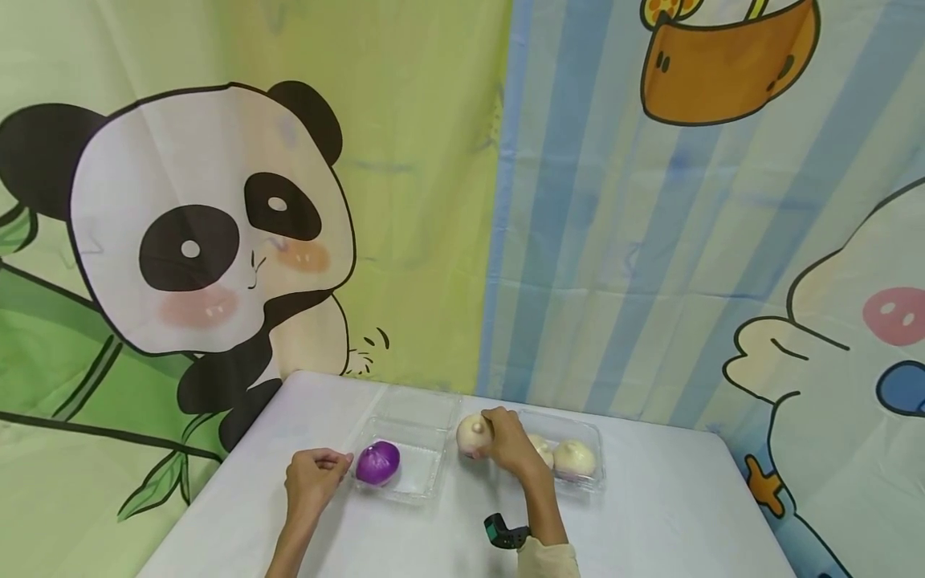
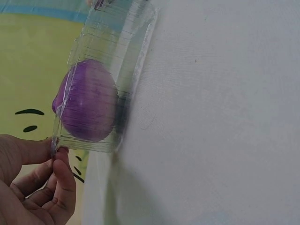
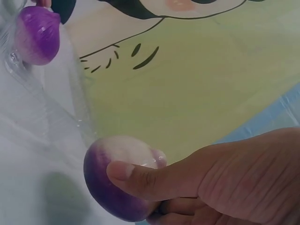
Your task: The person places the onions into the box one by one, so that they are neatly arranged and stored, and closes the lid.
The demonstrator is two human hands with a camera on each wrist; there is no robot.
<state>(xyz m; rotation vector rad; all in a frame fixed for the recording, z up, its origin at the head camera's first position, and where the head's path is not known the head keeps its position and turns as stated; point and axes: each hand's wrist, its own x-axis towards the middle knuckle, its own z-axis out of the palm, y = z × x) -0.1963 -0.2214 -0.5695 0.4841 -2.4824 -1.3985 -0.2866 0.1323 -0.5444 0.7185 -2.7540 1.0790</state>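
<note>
My left hand (image 1: 315,480) pinches the rim of an open clear plastic box (image 1: 412,496) between thumb and fingertips. Inside that box, toward its left side, lies a purple onion (image 1: 378,463), seen through the clear wall in the left wrist view. My right hand (image 1: 511,441) grips another onion (image 1: 473,436) above the table, between the two boxes. In the right wrist view this held onion (image 3: 105,187) is pale near its nub and purple lower down, with the thumb (image 3: 121,170) across its side.
A second clear box (image 1: 594,437) on the right holds pale onions (image 1: 575,459), partly behind my right wrist. The left box's lid (image 1: 419,405) lies folded back behind it. A white table (image 1: 665,514) meets a printed curtain (image 1: 426,241) at the back.
</note>
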